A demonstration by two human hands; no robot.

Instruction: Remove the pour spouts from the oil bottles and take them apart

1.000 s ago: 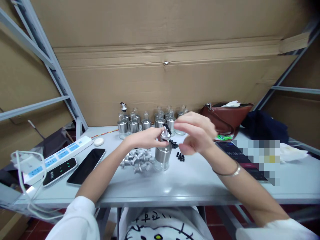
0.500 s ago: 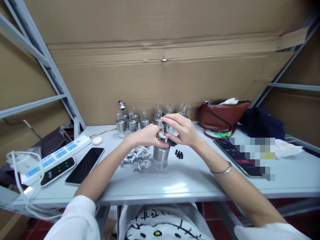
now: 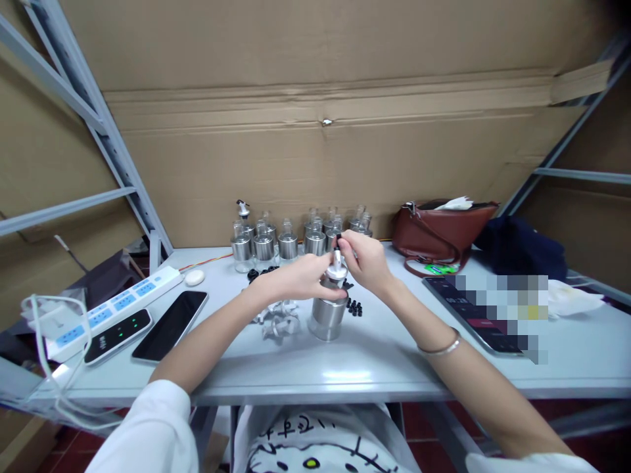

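A steel-clad bottle (image 3: 328, 320) stands upright on the table in front of me, a silver pour spout (image 3: 337, 268) on its neck. My left hand (image 3: 306, 276) is closed round the neck from the left, thumb across the front. At the top of the spout, the curled fingers of my right hand (image 3: 367, 259) grip its black tip, partly hidden by them. Left of the bottle lies a pile of loose silver spouts (image 3: 280, 322). Several small black caps (image 3: 355, 307) sit just right of it. More black parts (image 3: 261, 272) lie behind my left wrist.
Several glass-and-steel bottles (image 3: 263, 246) stand along the cardboard wall (image 3: 345, 164), one with a spout fitted. A power strip (image 3: 108, 315), a black phone (image 3: 170, 326) and a Wi-Fi device (image 3: 118, 336) lie left. A brown bag (image 3: 444, 230) and a tablet-like screen (image 3: 468, 315) are right.
The bottle and both hands have shifted slightly right and towards me. My right hand has turned, its fingers now curled in at the spout's tip, and more of the silver spout shows.
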